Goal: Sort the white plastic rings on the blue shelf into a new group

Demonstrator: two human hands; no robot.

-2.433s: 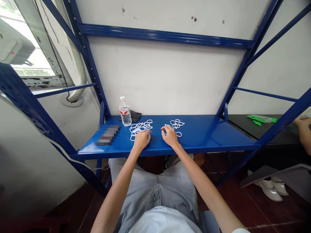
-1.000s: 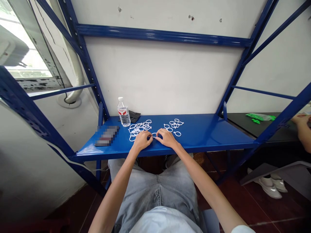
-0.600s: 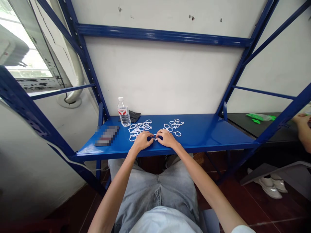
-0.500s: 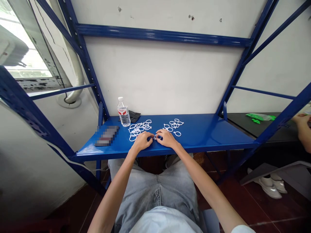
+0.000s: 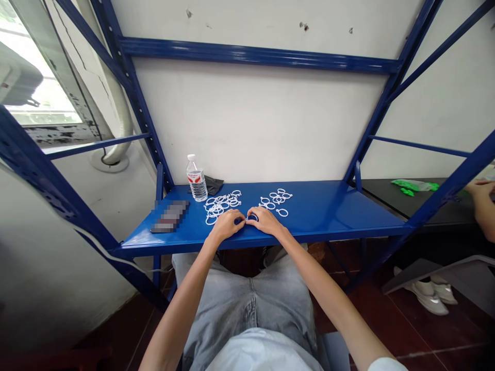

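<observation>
On the blue metal shelf (image 5: 328,216), my left hand (image 5: 226,225) and my right hand (image 5: 266,221) meet fingertip to fingertip and pinch one small white plastic ring (image 5: 249,218) between them. Behind my left hand lies a heap of white rings (image 5: 220,203). A smaller group of white rings (image 5: 276,198) lies behind my right hand, with one single ring (image 5: 282,212) set a little apart to the right.
A clear water bottle (image 5: 197,179) stands at the back left beside a dark cloth (image 5: 213,184). A blurred dark flat object (image 5: 170,216) lies on the left of the shelf. Another person's hand (image 5: 481,206) and green pieces (image 5: 413,186) are at a black table on the right.
My two hands have come together from beside the ring piles to the middle front of the shelf, and both now pinch one ring between them.
</observation>
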